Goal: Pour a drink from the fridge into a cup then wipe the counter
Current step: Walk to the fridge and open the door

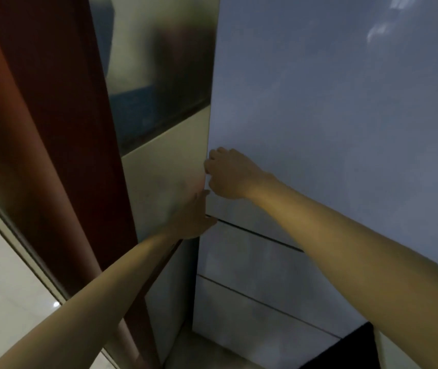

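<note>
as right hand (pixel 228 174) grips door (pixel 319 102), curtain (pixel 39 134) beside

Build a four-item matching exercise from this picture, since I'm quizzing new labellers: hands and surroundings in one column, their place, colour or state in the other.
Things:
1 right hand
2 left hand
3 curtain
4 floor

Matches:
a pale tiles, lower left
b reddish-brown, left of the fridge
c fingers curled at the upper door edge
d blurred, lower at that same edge

Pairs: 1-c, 2-d, 3-b, 4-a.
</note>
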